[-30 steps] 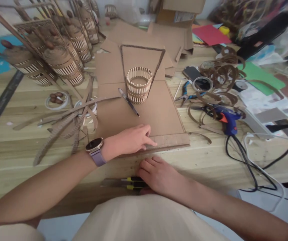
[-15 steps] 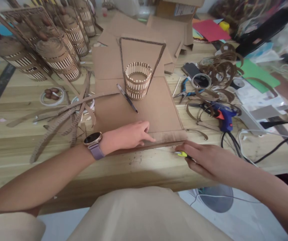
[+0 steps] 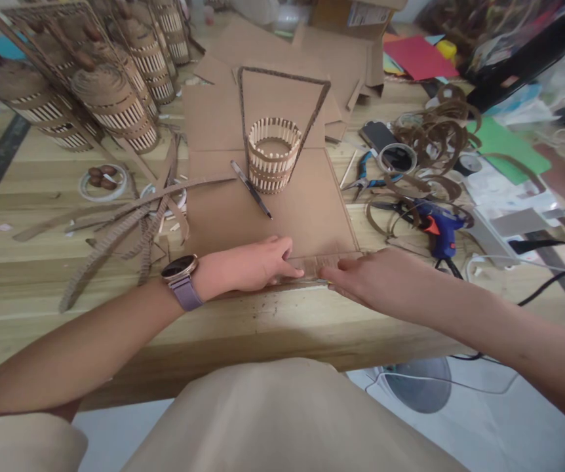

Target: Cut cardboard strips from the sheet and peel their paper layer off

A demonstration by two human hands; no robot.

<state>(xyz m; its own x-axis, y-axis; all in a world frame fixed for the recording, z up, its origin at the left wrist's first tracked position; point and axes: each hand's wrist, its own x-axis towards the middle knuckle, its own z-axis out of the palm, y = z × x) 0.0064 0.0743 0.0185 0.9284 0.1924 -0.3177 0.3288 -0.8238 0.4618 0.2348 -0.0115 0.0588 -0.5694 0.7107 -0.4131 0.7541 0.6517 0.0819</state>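
Observation:
My left hand (image 3: 263,264), a watch on its wrist, presses with bent fingers on a narrow cardboard strip (image 3: 337,258) along the near edge of a cardboard sheet (image 3: 307,219). Close to its right, my right hand (image 3: 368,278) is closed around a utility knife (image 3: 330,282). Only a bit of the knife's yellow body shows at the fingertips, by the cardboard's edge; the rest is hidden. On the sheet stand a small round basket (image 3: 273,157) of little sticks with a tall cardboard handle, and beside it a black pen (image 3: 252,190).
Several finished stick lanterns (image 3: 115,108) crowd the back left. Corrugated strips (image 3: 110,252) and a tape roll with brown beads (image 3: 103,182) lie left. Pliers (image 3: 364,174), a blue glue gun (image 3: 440,226) with cords, and curled strips (image 3: 440,131) lie right.
My right hand has moved left and slightly up with the utility knife, from the strip's right end to near my left hand. My left hand stays in place on the strip.

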